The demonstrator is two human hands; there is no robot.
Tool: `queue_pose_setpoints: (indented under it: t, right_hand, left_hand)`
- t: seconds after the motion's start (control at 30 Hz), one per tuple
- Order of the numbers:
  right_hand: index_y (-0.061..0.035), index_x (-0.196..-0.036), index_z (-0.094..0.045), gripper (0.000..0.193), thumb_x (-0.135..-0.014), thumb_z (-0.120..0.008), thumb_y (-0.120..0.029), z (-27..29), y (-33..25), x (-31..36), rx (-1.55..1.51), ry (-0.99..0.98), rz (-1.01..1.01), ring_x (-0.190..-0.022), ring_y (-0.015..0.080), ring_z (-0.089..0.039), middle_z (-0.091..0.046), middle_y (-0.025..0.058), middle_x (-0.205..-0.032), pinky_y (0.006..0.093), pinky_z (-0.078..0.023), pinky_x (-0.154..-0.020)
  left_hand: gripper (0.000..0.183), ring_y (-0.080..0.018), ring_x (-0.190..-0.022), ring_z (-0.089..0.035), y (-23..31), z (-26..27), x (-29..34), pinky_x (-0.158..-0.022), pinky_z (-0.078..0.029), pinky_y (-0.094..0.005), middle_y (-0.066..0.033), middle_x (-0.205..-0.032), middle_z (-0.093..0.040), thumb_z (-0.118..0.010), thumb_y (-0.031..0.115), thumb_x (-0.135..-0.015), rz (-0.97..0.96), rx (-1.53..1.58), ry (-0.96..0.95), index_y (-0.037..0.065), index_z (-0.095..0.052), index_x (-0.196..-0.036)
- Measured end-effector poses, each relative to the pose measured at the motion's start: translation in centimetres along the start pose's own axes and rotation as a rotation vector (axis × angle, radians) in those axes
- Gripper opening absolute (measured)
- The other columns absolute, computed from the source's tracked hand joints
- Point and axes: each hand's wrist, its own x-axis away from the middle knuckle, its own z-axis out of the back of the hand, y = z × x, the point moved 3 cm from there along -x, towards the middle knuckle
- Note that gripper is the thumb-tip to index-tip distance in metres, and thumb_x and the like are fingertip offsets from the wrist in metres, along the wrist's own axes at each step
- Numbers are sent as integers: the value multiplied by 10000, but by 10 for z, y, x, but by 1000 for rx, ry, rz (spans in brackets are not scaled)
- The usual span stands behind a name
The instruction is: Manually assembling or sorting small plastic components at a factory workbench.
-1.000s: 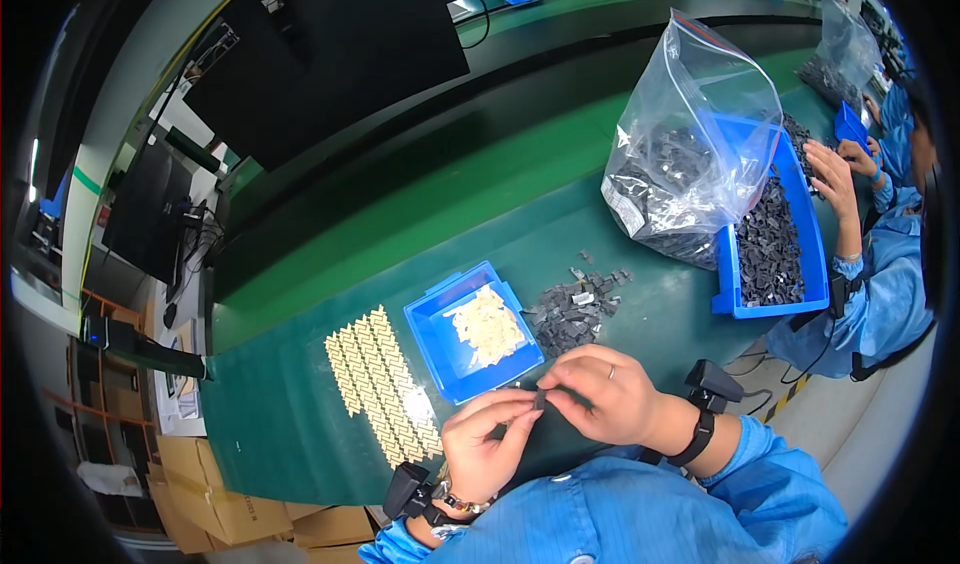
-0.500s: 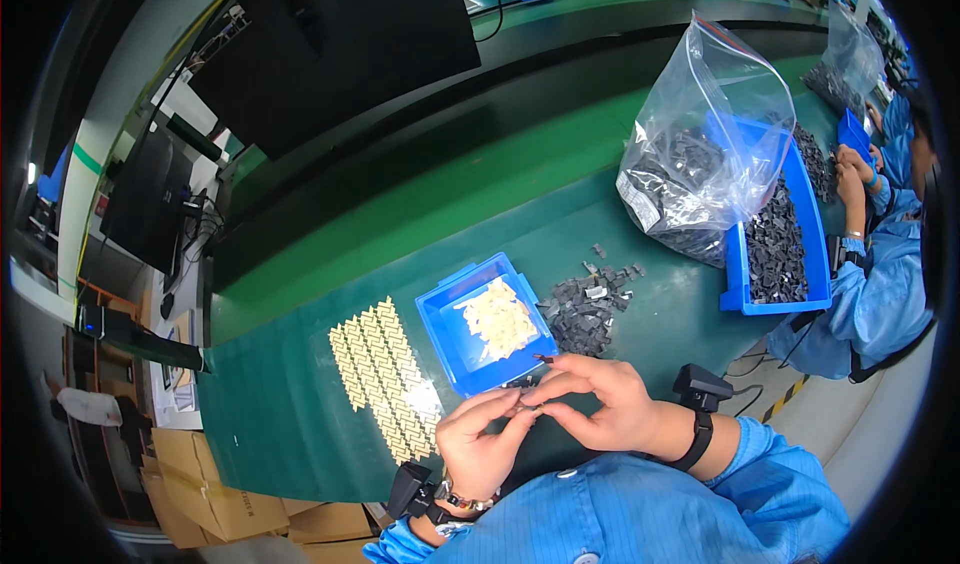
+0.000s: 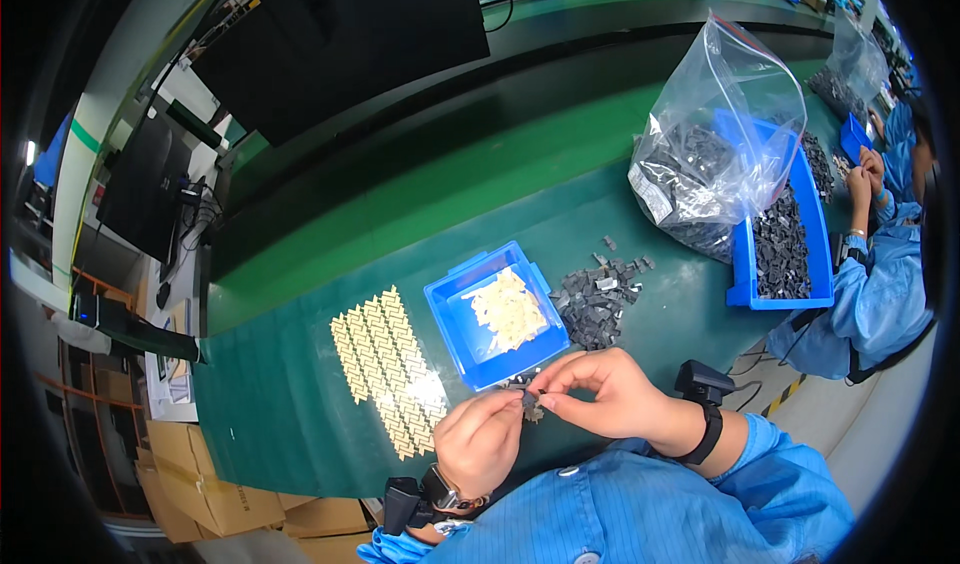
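My two hands meet at the table's near edge. My left hand is closed in a pinch, and what sits in its fingertips is too small to make out. A small dark piece shows at the fingertips of my right hand, pinched between thumb and forefinger. Just beyond them is a blue tray with small cream-coloured strips in it. Dark grey plastic parts lie heaped to the tray's right. Several small pieces beneath my fingers are partly hidden.
Left of the tray, a sheet of cream-coloured pieces lies in zigzag rows. A clear zip bag of dark parts leans on a long blue bin. A co-worker in blue works at the right. Cardboard boxes stand below, left.
My fingertips have drawn slightly apart, and my right forefinger has curled in toward its thumb. The dark piece near that forefinger's tip is now lower, between the fingertips. The view has shifted slightly.
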Motion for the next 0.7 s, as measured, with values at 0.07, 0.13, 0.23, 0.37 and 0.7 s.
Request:
queue_pose_setpoints:
  t: [0.07,0.13,0.23,0.37,0.7]
  right_hand:
    - [-3,-875,-706,66,-833,-723,-51,-2,3,-1,37,14,-19,-814,118,-662,-718,104,-974,253,-524,-704]
    - [-5,-865,-711,71,-827,-730,-62,-3,4,-2,74,29,-37,-794,108,-660,-726,94,-956,248,-519,-684]
    - [-14,-840,-718,77,-807,-740,-80,-3,2,-3,114,43,-65,-760,96,-648,-734,72,-923,239,-508,-645]
    - [-13,-839,-719,83,-788,-737,-75,-3,-3,-4,242,15,-42,-714,87,-620,-734,68,-915,237,-499,-611]
    - [1,-833,-711,81,-790,-726,-66,-3,-7,-4,289,0,-29,-685,75,-608,-723,72,-919,221,-471,-549]
  left_hand:
    - [185,-252,-723,-703,1,0,1,-617,-558,-310,-106,-846,-711,-765,-89,-650,-7,2,-3,5,-664,-774]
    - [188,-253,-721,-703,0,0,2,-616,-558,-309,-104,-844,-709,-761,-94,-651,-14,5,-6,5,-660,-776]
    - [186,-259,-719,-704,-1,0,3,-615,-559,-309,-107,-842,-708,-759,-99,-650,-16,9,-7,2,-656,-767]
    - [171,-257,-712,-704,-3,-1,5,-612,-561,-310,-110,-839,-707,-755,-102,-657,-12,23,-8,0,-650,-746]
    - [163,-250,-709,-704,-3,-2,4,-610,-562,-309,-106,-850,-707,-752,-104,-662,-9,30,-36,-4,-651,-741]
